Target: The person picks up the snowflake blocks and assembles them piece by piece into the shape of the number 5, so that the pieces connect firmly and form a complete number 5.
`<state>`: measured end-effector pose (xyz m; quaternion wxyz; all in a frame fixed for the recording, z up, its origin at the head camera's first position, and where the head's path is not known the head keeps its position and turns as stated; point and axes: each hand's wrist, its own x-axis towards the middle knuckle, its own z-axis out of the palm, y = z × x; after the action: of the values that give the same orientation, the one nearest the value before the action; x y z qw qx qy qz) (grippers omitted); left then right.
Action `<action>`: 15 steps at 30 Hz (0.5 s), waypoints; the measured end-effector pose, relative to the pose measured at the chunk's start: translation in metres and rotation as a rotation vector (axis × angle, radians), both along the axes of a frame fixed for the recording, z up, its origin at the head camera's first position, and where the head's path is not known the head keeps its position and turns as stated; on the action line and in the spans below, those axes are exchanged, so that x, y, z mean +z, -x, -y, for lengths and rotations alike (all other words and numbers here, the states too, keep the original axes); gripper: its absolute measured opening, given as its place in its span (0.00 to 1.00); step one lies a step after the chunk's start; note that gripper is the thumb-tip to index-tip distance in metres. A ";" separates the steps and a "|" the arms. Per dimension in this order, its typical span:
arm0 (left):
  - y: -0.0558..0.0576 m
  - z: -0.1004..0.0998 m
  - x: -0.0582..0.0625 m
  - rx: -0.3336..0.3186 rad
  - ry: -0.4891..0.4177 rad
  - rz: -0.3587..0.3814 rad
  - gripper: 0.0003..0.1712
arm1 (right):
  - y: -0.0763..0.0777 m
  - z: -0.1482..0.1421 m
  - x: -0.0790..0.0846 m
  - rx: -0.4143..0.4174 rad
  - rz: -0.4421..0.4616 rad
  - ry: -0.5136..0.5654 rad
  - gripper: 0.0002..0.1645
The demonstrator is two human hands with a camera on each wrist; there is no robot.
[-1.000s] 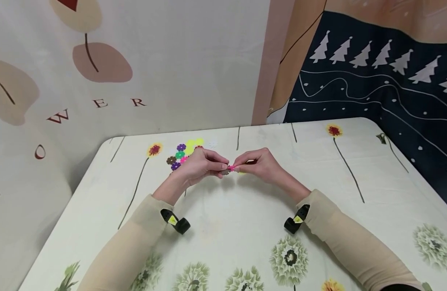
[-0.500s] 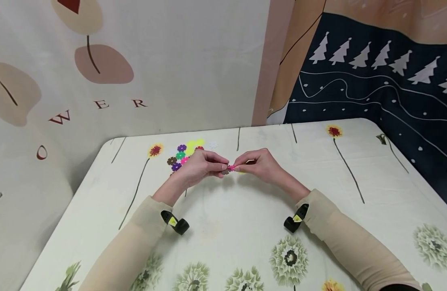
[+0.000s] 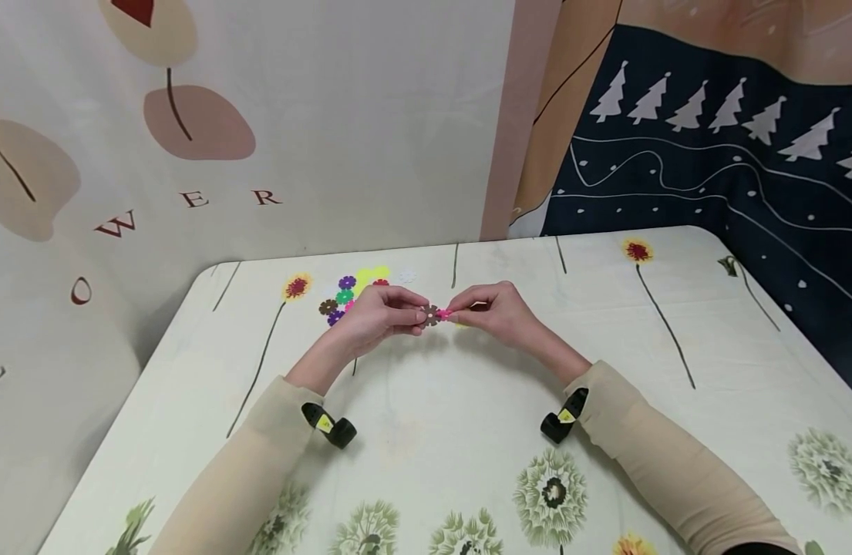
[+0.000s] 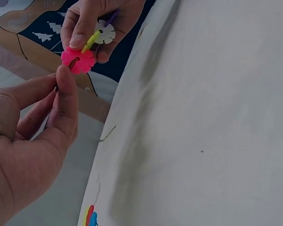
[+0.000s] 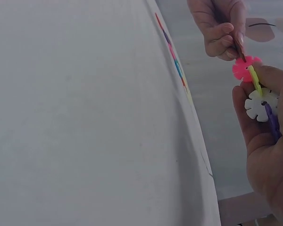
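Flowered tablecloth (image 3: 432, 432); left hand (image 3: 377, 314), grip closed, pinches brown disc (image 3: 431, 315); right hand (image 3: 496, 313), likewise, pink disc (image 4: 84, 60).

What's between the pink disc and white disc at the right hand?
A yellow piece, seen nearly edge-on, bridges the pink disc and white disc. Both wrist views show it.

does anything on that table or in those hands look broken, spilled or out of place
Nothing stands out; I see no spill or break. The left hand pinches a brown flower disc meeting a pink flower disc held by the right hand; loose discs lie grouped on the tablecloth.
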<state>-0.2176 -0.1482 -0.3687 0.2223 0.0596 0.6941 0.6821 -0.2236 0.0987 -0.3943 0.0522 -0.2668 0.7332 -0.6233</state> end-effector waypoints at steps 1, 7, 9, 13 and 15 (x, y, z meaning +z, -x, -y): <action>0.000 0.000 0.000 0.000 -0.003 0.002 0.15 | 0.000 0.000 0.000 -0.004 0.002 -0.002 0.06; 0.000 0.001 -0.002 0.020 -0.029 0.019 0.16 | 0.001 0.000 -0.001 -0.024 0.009 -0.003 0.06; 0.000 0.001 -0.002 0.031 -0.039 0.027 0.16 | 0.001 0.000 -0.001 -0.030 0.011 -0.001 0.06; 0.000 0.000 -0.003 0.050 -0.062 0.028 0.16 | 0.001 0.002 -0.002 -0.047 0.012 0.011 0.06; 0.001 0.000 -0.004 0.064 -0.077 0.024 0.15 | 0.001 0.003 -0.002 -0.056 0.008 0.018 0.06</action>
<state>-0.2186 -0.1477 -0.3725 0.2061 0.0378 0.6661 0.7158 -0.2248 0.0962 -0.3963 0.0353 -0.2439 0.7347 -0.6321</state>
